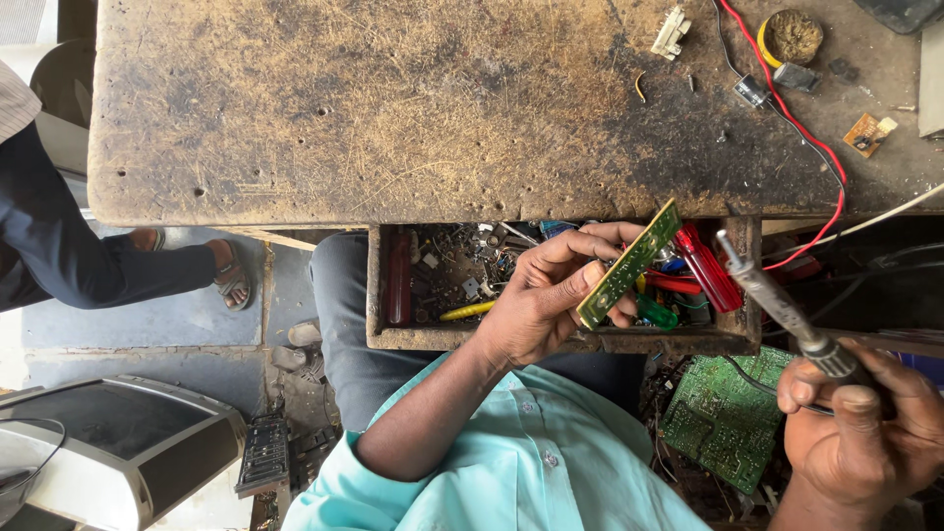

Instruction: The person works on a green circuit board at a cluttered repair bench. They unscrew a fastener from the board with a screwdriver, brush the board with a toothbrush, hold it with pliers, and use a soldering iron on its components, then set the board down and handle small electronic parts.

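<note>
My left hand [551, 300] grips a narrow green circuit board strip [629, 264], held tilted over an open wooden drawer [379, 285] under the workbench. My right hand [860, 423] holds a soldering iron [777, 300] by its handle, low at the right. The iron's metal tip points up and to the left, a short way right of the strip and apart from it. The drawer holds several screwdrivers with red, green and yellow handles and many small metal parts.
A worn, scorched wooden workbench [393, 108] fills the top. On it lie a white plug piece [671, 31], a red wire [806, 133], a round tin [793, 36] and a small brown board [867, 134]. A larger green circuit board [723, 418] lies below. Another person's leg [88, 256] is at left.
</note>
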Demonstrator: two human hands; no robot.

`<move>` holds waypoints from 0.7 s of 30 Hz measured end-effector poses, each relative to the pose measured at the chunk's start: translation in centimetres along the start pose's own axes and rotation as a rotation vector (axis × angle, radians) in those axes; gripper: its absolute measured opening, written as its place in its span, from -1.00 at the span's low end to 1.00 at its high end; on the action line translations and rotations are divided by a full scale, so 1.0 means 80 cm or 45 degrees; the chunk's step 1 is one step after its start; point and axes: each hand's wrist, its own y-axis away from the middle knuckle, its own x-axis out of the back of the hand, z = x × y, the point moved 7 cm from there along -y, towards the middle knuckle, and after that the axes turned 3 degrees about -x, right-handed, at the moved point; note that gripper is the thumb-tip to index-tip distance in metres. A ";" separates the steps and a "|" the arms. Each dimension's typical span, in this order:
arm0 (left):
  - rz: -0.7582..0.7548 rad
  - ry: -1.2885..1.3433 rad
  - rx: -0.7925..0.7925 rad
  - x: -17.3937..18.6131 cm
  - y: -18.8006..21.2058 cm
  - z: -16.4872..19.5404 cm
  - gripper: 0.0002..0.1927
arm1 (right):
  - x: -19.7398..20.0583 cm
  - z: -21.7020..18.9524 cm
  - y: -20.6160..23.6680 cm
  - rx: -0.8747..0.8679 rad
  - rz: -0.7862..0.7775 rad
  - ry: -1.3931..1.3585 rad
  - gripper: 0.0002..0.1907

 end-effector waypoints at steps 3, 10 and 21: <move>-0.015 0.019 0.024 0.001 0.000 -0.003 -0.77 | 0.005 0.008 0.005 -0.014 0.005 0.010 -0.71; -0.068 0.139 0.061 -0.002 0.001 -0.001 -0.84 | 0.006 0.013 0.004 0.001 -0.034 0.008 -0.77; -0.007 0.179 0.103 0.002 -0.002 0.000 -0.85 | 0.005 0.020 0.003 -0.021 0.000 -0.055 -0.78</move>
